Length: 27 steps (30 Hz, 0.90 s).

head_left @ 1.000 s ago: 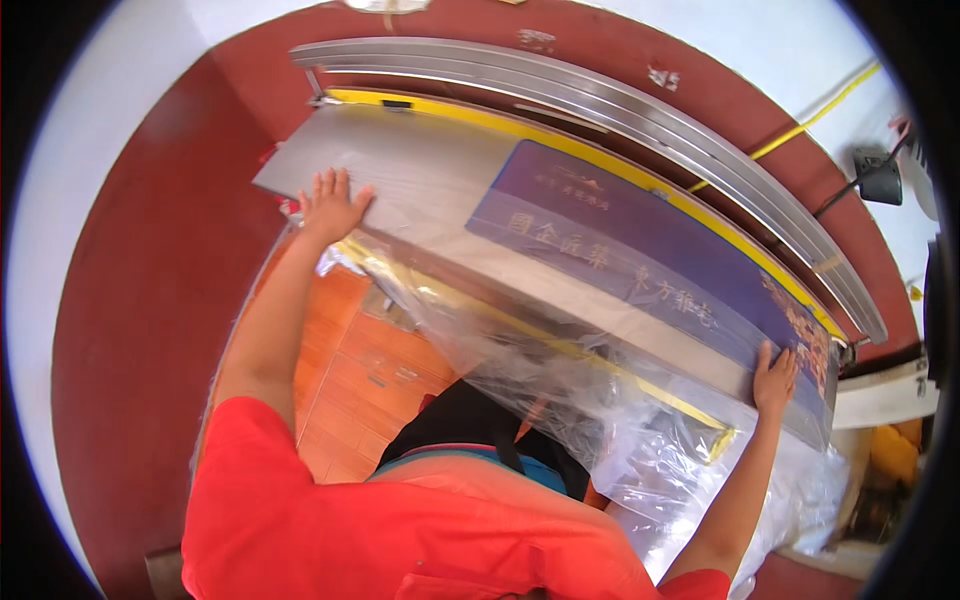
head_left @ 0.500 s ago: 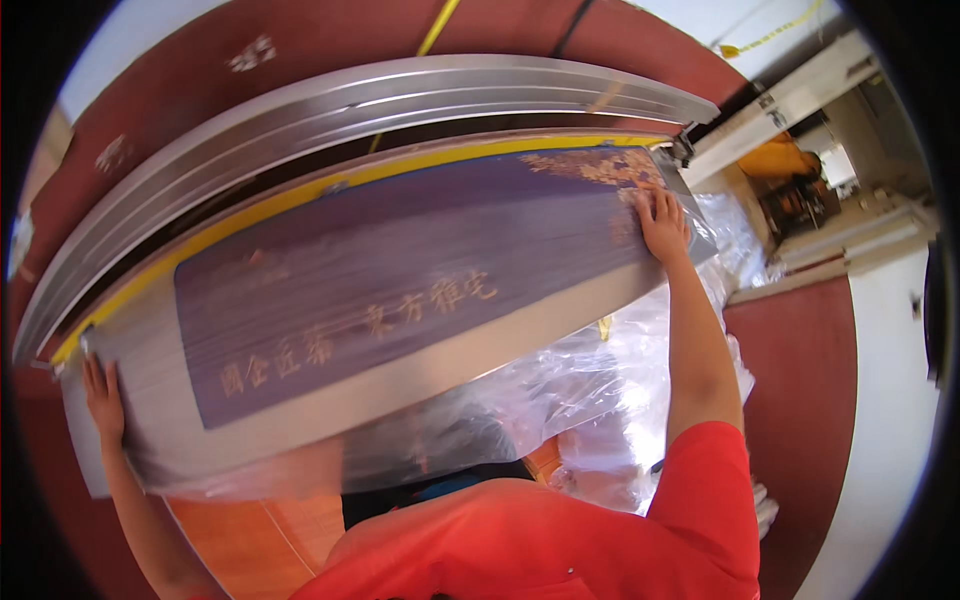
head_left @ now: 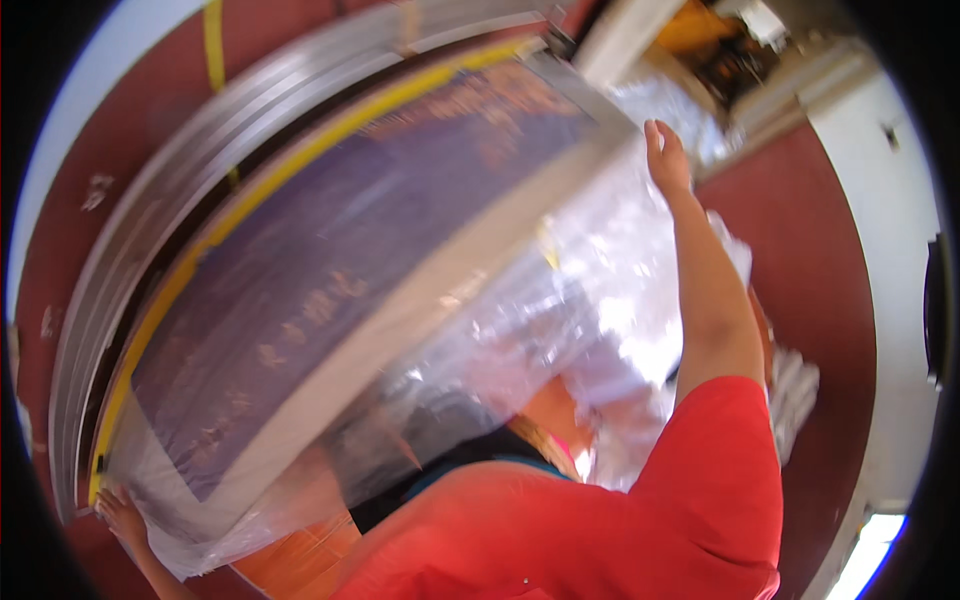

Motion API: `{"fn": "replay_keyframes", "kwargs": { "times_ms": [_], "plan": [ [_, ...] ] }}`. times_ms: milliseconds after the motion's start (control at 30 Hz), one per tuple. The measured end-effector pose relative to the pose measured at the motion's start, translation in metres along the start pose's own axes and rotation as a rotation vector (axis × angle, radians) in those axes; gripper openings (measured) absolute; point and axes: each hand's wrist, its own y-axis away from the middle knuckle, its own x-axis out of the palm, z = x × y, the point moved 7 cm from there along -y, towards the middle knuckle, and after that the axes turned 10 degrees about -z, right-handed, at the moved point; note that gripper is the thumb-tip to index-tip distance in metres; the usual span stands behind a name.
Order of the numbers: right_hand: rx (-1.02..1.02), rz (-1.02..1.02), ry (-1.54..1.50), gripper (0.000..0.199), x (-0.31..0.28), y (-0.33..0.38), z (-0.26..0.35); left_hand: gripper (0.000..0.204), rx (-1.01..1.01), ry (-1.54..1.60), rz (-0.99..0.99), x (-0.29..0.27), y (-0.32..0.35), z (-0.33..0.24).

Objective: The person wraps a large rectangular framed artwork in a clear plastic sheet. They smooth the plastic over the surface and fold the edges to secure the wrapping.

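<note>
A long panel stretches slantwise across the head view, dark purple with gold characters and gold blossoms and a pale grey border. Clear plastic film lies along its near side and bunches toward the right. My left hand is open at the panel's near left corner, fingers spread against the film there. Beyond the panel's right end, my right hand is held with fingers stretched out, seemingly apart from the panel. Motion blurs the panel's surface, and I cannot tell whether film covers all of it.
A yellow strip follows the panel's far edge, with a silver ridged metal rail behind it. Dark red floor shows at the right, beside a white surface. An orange and black machine stands at the far right.
The whole view has turned, so the panel now slants more steeply. My right hand has come off the panel's right end; my left hand remains at the left corner.
</note>
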Motion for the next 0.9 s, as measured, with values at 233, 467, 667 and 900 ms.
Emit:
{"fn": "replay_keyframes", "kwargs": {
  "times_ms": [233, 467, 667, 900],
  "plan": [
    [0.31, 1.048, 0.67, 0.072, -0.104, 0.19, -0.272, 0.046, 0.758, 0.657, -0.489, -0.189, 0.127, -0.165],
    [0.854, 1.263, 1.014, 0.063, -0.236, 0.381, -0.338, 0.045, 0.782, 0.827, -0.389, -0.176, 0.137, -0.178],
    [0.169, 1.071, 0.952, 0.095, -0.194, 0.417, -0.303, 0.043, 0.755, 0.756, -0.435, -0.163, 0.123, -0.171],
    [0.194, 1.291, 1.014, 0.071, -0.179, 0.447, -0.323, 0.042, 0.748, 0.66, -0.392, -0.159, 0.122, -0.175]
  ]
}}
